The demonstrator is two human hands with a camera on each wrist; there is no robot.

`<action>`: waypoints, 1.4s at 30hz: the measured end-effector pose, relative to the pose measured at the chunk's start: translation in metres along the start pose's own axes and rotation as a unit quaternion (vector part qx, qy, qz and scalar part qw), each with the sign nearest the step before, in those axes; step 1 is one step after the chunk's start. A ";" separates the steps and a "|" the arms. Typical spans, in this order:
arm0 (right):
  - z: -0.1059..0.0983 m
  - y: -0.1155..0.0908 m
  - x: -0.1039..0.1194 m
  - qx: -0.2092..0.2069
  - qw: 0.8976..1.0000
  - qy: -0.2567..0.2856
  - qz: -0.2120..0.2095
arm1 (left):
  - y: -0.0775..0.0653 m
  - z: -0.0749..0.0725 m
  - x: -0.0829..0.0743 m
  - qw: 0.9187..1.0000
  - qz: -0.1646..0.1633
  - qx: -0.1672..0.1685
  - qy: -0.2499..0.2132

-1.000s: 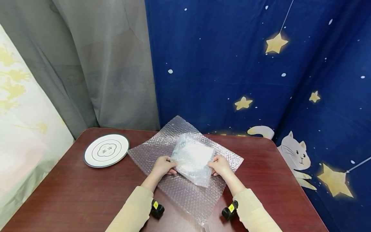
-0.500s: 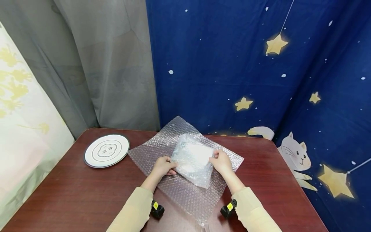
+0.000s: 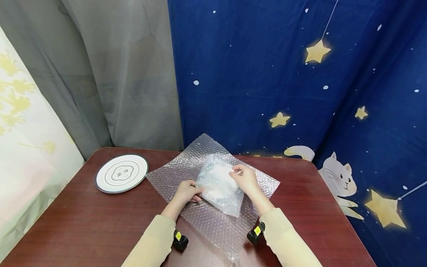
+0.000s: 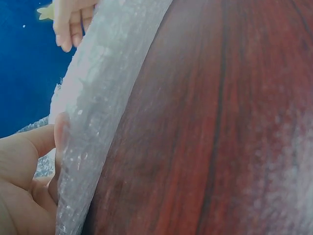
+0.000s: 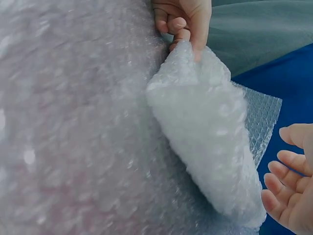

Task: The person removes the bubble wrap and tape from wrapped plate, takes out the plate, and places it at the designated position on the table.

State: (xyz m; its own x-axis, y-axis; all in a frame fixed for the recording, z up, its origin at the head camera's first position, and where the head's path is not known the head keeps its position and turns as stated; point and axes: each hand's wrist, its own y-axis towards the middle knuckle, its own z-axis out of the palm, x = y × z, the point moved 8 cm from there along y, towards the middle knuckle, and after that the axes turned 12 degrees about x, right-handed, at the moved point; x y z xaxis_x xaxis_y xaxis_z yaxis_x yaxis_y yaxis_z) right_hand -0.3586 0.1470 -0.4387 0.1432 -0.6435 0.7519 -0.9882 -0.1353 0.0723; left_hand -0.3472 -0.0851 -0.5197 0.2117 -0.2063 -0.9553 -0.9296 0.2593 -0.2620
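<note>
A flat bundle in bubble wrap (image 3: pixel 220 196) lies on a larger bubble wrap sheet (image 3: pixel 213 230), turned cornerwise on the table. What is inside the bundle is hidden by the wrap. My left hand (image 3: pixel 186 192) pinches the bundle's left edge, thumb on top; the left wrist view shows the thumb and fingers at the wrapped edge (image 4: pixel 83 132). Over the bundle's upper right side is my right hand (image 3: pixel 246 180). In the right wrist view its fingers (image 5: pixel 288 171) are spread and loosely bent, apart from the bundle, holding nothing.
A white plate (image 3: pixel 110 180) with a dark rim sits at the table's back left. The reddish-brown table (image 3: pixel 100 230) reaches back to a grey curtain (image 3: pixel 143 92) and a blue star-patterned curtain (image 3: pixel 240 74).
My right hand has let go of the bundle's right edge and moved left and up over it. The left hand keeps its grip in the same place.
</note>
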 end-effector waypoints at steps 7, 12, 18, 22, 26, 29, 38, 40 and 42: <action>0.007 0.013 0.013 0.028 0.999 -0.029 -0.019 | 0.000 0.000 0.000 1.000 -0.002 0.000 0.001; 0.018 0.019 0.022 0.077 0.996 -0.033 -0.024 | 0.001 -0.001 0.001 1.000 -0.005 -0.004 0.011; 0.037 0.025 0.027 0.128 0.989 -0.050 -0.053 | 0.001 0.000 0.002 1.000 -0.006 -0.004 0.014; 0.047 0.029 0.032 0.148 0.984 -0.057 -0.082 | 0.001 0.000 0.002 1.000 -0.006 -0.004 0.017; 0.055 0.032 0.038 0.163 0.980 -0.055 -0.103 | 0.002 -0.001 0.002 1.000 -0.006 -0.006 0.018; 0.062 0.034 0.040 0.176 0.978 -0.043 -0.105 | 0.002 -0.001 0.002 1.000 -0.004 -0.005 0.021; 0.075 0.042 0.034 0.192 0.973 -0.011 -0.128 | 0.003 0.000 0.002 1.000 0.002 0.002 0.013; 0.077 0.042 0.034 0.193 0.973 -0.017 -0.127 | 0.003 0.000 0.002 1.000 0.002 0.002 0.014; 0.079 0.043 0.032 0.193 0.974 -0.023 -0.121 | 0.002 -0.001 0.001 1.000 0.001 0.001 0.014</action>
State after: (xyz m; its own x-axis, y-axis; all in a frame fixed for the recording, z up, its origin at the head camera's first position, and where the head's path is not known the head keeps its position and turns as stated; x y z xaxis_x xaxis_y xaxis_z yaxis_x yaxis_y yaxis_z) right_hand -0.3917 0.0615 -0.4632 0.3794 -0.5896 0.7131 -0.8328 -0.5534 -0.0145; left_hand -0.3490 -0.0855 -0.5213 0.2005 -0.2319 -0.9519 -0.9297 0.2612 -0.2595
